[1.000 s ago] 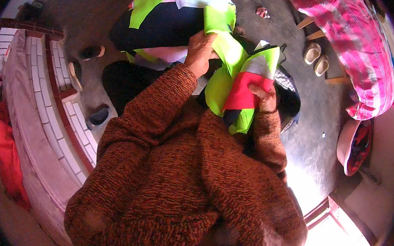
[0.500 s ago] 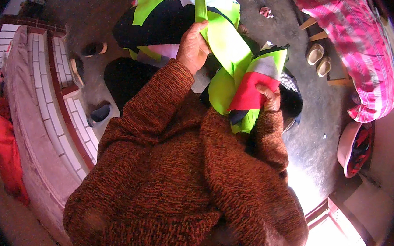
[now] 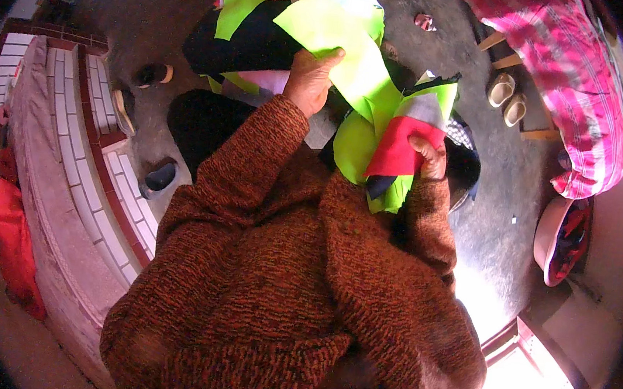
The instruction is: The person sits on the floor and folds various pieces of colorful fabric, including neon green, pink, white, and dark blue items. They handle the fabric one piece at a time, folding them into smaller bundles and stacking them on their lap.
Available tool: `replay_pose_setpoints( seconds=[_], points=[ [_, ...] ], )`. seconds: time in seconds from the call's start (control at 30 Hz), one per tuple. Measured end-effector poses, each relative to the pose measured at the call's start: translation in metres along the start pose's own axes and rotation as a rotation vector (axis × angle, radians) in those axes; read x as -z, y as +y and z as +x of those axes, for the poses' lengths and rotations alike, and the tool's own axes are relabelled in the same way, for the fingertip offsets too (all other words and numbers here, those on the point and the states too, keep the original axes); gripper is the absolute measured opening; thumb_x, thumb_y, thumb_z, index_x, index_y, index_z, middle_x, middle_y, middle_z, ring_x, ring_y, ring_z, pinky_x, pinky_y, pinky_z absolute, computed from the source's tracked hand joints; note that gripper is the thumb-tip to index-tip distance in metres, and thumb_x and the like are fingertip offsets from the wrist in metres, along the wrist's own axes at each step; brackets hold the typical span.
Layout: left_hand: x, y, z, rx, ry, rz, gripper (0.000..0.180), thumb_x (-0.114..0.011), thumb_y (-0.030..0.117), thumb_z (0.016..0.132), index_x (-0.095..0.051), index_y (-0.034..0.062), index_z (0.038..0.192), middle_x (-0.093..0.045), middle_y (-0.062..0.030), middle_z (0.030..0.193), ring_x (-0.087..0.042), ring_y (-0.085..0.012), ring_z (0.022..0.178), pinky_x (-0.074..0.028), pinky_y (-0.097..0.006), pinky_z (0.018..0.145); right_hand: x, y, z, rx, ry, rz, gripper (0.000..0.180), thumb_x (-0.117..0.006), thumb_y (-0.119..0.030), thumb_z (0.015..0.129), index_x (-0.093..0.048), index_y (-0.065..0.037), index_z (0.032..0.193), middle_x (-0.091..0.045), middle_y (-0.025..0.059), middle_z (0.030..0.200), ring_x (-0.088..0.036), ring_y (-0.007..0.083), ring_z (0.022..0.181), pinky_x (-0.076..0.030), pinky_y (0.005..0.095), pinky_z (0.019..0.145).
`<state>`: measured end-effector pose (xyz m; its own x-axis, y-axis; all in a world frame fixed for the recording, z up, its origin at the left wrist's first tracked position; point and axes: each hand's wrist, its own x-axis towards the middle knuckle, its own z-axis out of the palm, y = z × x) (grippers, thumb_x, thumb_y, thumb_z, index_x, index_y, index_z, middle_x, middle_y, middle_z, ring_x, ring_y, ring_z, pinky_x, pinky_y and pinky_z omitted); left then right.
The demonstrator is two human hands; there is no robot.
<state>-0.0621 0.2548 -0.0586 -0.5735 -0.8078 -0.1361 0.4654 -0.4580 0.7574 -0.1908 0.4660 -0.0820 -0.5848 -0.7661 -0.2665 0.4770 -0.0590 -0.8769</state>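
My left hand (image 3: 311, 82) grips a long neon yellow-green strip of fabric (image 3: 346, 53), thumb on top, its broad end fanning out beyond the fingers. The strip runs down to the right into a bundle of cloth. My right hand (image 3: 430, 157) is closed around that bundle, its thumb pressed on a red fabric piece (image 3: 396, 144). Grey, dark and more neon pieces show in the bundle around the red one. Beyond my hands lies a heap of neon, white and black cloth (image 3: 250, 11). The fingers of both hands are partly hidden behind the fabric.
A pink plaid cloth (image 3: 553, 60) covers wooden-legged furniture at the far right. A pink basin (image 3: 551, 238) holds dark and red items. Pale shoes (image 3: 508, 98) and dark shoes (image 3: 153, 75) lie on the floor. White brick-patterned tiling (image 3: 71, 144) runs along the left, near red cloth (image 3: 11, 242).
The neon strip's end has turned and spread out flat above my left hand, which has shifted slightly nearer. My right hand keeps its hold on the bundle.
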Motion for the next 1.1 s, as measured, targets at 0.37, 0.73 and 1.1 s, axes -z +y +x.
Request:
replay_pose_setpoints(
  seconds=[0.37, 0.73, 1.1],
  points=[
    [-0.021, 0.042, 0.012, -0.089, 0.115, -0.099, 0.031, -0.057, 0.010, 0.085, -0.049, 0.0008, 0.113, -0.058, -0.0098, 0.106, -0.059, -0.0209, 0.094, -0.051, -0.032, 0.076, -0.006, 0.000, -0.006, 0.047, 0.040, 0.066, 0.054, -0.061, -0.001, 0.060, -0.051, -0.001, 0.112, -0.061, 0.0098, 0.100, -0.059, 0.0248, 0.090, -0.047, 0.0355, 0.084],
    [0.033, 0.138, 0.066, -0.313, 0.184, -0.157, 0.025, -0.054, 0.013, 0.087, -0.051, 0.0025, 0.110, -0.059, -0.0095, 0.103, -0.059, -0.0215, 0.093, -0.050, -0.037, 0.082, 0.021, 0.023, 0.007, 0.127, -0.019, -0.050, 0.057, -0.063, 0.001, 0.059, -0.050, -0.001, 0.114, -0.060, 0.0086, 0.102, -0.058, 0.0231, 0.092, -0.047, 0.0350, 0.085],
    [0.038, 0.159, 0.066, -0.311, 0.115, -0.145, 0.024, -0.047, 0.015, 0.091, -0.047, 0.0021, 0.112, -0.057, -0.0109, 0.104, -0.057, -0.0243, 0.097, -0.049, -0.039, 0.086, 0.003, 0.008, -0.002, 0.120, 0.008, 0.045, 0.052, -0.061, 0.002, 0.059, -0.053, 0.001, 0.111, -0.061, 0.0107, 0.099, -0.059, 0.0241, 0.090, -0.047, 0.0354, 0.085]
  ],
)
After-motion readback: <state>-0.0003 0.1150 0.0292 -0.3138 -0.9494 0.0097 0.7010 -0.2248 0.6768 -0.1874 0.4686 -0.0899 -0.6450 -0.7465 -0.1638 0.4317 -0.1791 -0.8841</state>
